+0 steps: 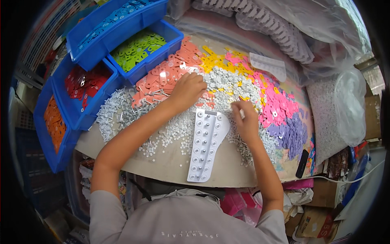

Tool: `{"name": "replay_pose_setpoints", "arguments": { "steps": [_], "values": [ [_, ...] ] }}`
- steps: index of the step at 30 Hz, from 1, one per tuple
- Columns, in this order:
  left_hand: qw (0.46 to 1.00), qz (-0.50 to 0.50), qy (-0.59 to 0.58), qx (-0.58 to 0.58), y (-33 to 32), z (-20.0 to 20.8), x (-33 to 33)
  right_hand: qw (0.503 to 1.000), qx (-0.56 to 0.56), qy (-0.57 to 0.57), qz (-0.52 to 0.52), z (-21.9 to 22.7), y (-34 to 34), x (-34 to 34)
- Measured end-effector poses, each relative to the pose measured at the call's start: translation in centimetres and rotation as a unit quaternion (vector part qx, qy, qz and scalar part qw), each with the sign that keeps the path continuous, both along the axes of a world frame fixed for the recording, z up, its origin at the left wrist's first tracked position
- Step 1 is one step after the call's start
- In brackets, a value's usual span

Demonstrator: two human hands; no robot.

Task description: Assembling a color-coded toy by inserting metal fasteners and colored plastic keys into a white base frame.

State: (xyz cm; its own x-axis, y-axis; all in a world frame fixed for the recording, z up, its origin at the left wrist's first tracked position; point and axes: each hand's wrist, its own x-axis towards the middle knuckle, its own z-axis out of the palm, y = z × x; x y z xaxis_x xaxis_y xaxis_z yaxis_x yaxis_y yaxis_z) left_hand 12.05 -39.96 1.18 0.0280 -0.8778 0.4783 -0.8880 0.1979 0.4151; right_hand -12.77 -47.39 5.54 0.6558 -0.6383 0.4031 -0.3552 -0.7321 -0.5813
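A white molded plastic holder point(209, 138) lies on the table in front of me, with rows of round sockets along both sides and metal pins down its middle channel. My left hand point(189, 90) is beyond its top end, over the salmon-coloured plastic tabs point(160, 77), with the fingers bent together; what they pinch is hidden. To the right of the holder, my right hand point(247, 118) is closed, with a small white piece showing between thumb and fingers. Between both hands spreads a heap of round white caps point(231, 83).
Blue bins point(152, 53) at the left hold green, blue, red and orange tabs. Yellow tabs point(215, 59), pink tabs point(278, 107) and purple tabs point(290, 132) lie in piles. White pins point(111, 114) are heaped left. Another white holder point(268, 66) lies far; a black object point(302, 163) sits right.
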Motion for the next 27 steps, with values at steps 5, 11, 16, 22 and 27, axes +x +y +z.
{"name": "replay_pose_setpoints", "arguments": {
  "steps": [5, 11, 16, 22, 27],
  "values": [
    [1.0, 0.013, 0.017, 0.003, -0.6, 0.2, -0.4, 0.99, -0.124, 0.056, -0.026, -0.6, -4.7, 0.5],
    [1.0, 0.01, -0.028, -0.008, -1.2, -0.7, -0.3, 0.98, -0.167, 0.095, -0.046, -2.1, -4.8, 1.2],
    [0.977, 0.057, 0.191, 0.071, 0.8, 2.2, -1.3, 0.989, -0.107, 0.081, -0.066, -0.6, -2.3, -0.2],
    [0.833, -0.028, 0.536, 0.133, 5.9, 4.9, -2.1, 0.977, 0.205, 0.054, 0.023, 2.7, 3.6, -1.1],
    [0.844, -0.044, 0.511, 0.16, 7.8, 3.8, -3.4, 0.981, 0.166, 0.081, 0.058, 1.3, 4.5, -1.0]
  ]
}}
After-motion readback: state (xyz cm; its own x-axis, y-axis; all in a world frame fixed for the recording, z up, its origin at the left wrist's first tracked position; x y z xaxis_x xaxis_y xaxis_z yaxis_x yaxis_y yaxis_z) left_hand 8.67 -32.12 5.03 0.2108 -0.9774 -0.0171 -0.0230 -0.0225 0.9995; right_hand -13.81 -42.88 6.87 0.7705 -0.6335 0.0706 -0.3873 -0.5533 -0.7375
